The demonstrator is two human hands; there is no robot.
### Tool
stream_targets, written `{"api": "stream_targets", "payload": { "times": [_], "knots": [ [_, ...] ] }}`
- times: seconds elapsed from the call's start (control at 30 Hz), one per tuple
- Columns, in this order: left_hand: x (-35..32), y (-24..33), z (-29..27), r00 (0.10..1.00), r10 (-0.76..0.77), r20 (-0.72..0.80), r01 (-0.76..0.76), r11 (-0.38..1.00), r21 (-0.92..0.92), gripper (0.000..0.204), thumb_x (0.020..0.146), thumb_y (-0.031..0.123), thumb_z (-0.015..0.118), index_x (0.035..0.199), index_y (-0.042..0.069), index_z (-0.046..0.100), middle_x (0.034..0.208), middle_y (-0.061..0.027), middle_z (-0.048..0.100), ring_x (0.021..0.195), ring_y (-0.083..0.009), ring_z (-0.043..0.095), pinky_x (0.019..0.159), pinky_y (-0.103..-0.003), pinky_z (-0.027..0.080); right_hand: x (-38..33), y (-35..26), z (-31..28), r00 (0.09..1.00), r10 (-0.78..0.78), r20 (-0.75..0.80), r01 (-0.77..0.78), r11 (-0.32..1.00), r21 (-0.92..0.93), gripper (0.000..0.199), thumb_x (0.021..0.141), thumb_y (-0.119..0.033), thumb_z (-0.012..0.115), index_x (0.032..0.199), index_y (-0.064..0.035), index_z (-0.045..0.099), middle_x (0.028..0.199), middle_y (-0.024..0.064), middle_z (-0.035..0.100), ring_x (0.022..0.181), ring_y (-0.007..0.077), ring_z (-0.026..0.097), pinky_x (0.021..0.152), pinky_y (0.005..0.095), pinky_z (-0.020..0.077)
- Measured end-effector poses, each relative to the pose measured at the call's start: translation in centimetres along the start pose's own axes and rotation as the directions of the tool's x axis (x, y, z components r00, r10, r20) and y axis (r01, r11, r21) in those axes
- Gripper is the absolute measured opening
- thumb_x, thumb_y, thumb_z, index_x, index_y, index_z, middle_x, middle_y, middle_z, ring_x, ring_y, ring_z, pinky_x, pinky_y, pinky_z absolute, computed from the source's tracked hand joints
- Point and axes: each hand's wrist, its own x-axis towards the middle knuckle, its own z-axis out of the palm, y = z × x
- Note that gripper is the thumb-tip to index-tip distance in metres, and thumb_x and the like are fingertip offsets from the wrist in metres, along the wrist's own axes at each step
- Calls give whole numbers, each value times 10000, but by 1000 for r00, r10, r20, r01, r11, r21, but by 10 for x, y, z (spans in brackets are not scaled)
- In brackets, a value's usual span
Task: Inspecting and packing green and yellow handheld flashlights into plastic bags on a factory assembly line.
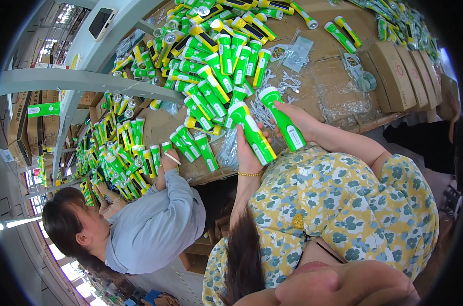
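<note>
My left hand point(245, 154), below a beaded bracelet, is closed around a green and yellow flashlight point(252, 133), its white head pointing away from me. Just to its right, a second flashlight point(286, 127), green and white, lies tilted in my right hand point(301, 118), with the fingers wrapped round its side. The two flashlights are close together over the table's near edge. Beyond them a heap of similar flashlights point(208, 81) covers the cardboard-topped table point(323, 61). White cables point(290, 81) and clear plastic bags point(229, 149) lie near my hands.
A row of brown boxes point(389, 76) stands at the right, beside a tape roll point(366, 81). Two flashlights point(341, 35) lie apart at the back. To my left, a co-worker in a light blue top point(155, 224) handles flashlights. A metal frame point(88, 81) holding a phone point(102, 24) rises there.
</note>
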Motion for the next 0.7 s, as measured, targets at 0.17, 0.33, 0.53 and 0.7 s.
{"api": "stream_targets", "payload": {
  "times": [0.17, 0.33, 0.53, 0.7],
  "knots": [
    [-7, -3, 17, 986, 109, -124, -81, 974, 210, 461, 952, 451, 357, 1209, 86, 474, 887, -58, 593, 713, -178, 566, 640, -333, 484, -5, -8, 6, 1000, -18, 2, 18, 996, -88, 338, 899, -365, 545, 1023, -57, 484, 826, 63, 563, 598, 157, 575, 520, 297, 483],
    [-11, -6, 18, 991, 102, -90, -76, 964, 256, 430, 952, 452, 355, 1124, 83, 495, 840, -69, 597, 675, -179, 563, 630, -317, 481, -1, -7, 3, 994, -58, 97, 80, 966, -247, 340, 881, -328, 578, 1045, -45, 487, 808, 52, 552, 596, 148, 566, 534, 282, 477],
    [-7, -6, 18, 996, 63, -57, -54, 988, 145, 450, 949, 465, 344, 1136, 84, 491, 817, -69, 584, 665, -174, 550, 619, -306, 472, -10, -9, 8, 977, -168, 131, 202, 928, -315, 373, 887, -302, 558, 1149, -57, 454, 884, 39, 539, 675, 120, 553, 580, 274, 482],
    [-7, -1, 17, 999, -7, 38, 5, 999, 46, 508, 921, 532, 367, 1193, 119, 482, 804, -5, 531, 640, -139, 483, 605, -296, 409, 0, -2, -4, 986, -133, 96, 151, 967, -207, 473, 930, -304, 450, 1328, -64, 361, 1077, 81, 527, 907, 142, 520, 792, 309, 456]
  ]
}}
